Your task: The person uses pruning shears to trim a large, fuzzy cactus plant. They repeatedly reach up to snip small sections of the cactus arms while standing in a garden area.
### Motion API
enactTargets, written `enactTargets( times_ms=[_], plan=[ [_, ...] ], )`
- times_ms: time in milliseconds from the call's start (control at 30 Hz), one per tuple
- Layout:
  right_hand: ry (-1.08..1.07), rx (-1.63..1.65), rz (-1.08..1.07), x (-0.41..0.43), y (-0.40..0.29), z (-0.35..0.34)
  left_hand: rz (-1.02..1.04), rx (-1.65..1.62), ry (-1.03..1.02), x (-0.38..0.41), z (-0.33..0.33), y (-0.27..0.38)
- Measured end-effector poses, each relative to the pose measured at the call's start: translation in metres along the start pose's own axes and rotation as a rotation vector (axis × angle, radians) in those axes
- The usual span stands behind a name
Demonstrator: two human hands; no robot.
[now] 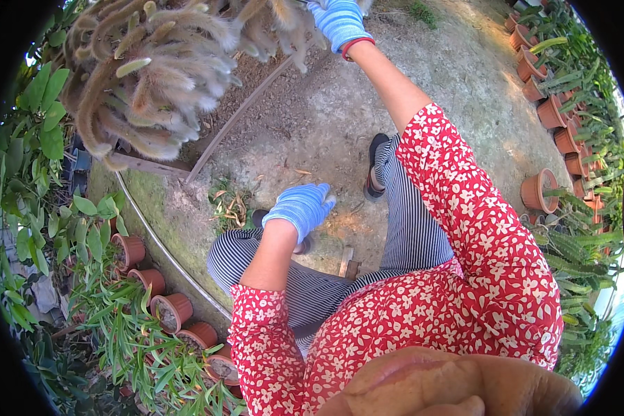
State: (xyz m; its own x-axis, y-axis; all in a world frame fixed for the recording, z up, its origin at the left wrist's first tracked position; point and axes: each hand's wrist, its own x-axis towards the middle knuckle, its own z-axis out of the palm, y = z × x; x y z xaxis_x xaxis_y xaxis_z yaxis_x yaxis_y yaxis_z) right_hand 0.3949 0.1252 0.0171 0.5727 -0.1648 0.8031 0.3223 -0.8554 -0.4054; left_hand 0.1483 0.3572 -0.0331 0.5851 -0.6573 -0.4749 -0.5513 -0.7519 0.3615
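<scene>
My right hand (339, 22), in a blue knitted glove, reaches to the top edge of the view beside the hairy hanging stems of a cactus (156, 78). A thin dark thing shows by its fingers, cut off by the frame, so the grip is unclear. Lower down, my left hand (301, 210) wears a matching glove and hovers over my bent knee in striped trousers (239, 257). Its fingers are loosely extended, with no object visible in them; the palm is hidden. Dense, pale-haired stems spill over a bed with a narrow wooden edging (239, 119).
Terracotta-coloured pots (172, 312) line the left side among leafy plants (135, 338), beside a curved pale pipe (166, 249). Potted cacti (577, 255) stand along the right, with one pot (540, 191) jutting inward. A small wooden piece (347, 262) lies beneath me on the bare ground (312, 130).
</scene>
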Motion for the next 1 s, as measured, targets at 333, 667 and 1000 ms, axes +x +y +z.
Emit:
enactTargets(
  times_ms=[333,667,1000],
  plan=[
    [-0.100,-0.072,-0.009,-0.005,0.000,-0.007,-0.006,0.003,-0.006,0.000,0.000,-0.002],
    [-0.306,-0.271,-0.040,-0.012,-0.020,-0.037,-0.003,-0.018,0.076,-0.003,0.002,-0.008],
    [-0.196,-0.032,0.223,-0.024,0.004,-0.063,-0.019,0.023,0.012,0.009,-0.004,-0.005]
  ],
)
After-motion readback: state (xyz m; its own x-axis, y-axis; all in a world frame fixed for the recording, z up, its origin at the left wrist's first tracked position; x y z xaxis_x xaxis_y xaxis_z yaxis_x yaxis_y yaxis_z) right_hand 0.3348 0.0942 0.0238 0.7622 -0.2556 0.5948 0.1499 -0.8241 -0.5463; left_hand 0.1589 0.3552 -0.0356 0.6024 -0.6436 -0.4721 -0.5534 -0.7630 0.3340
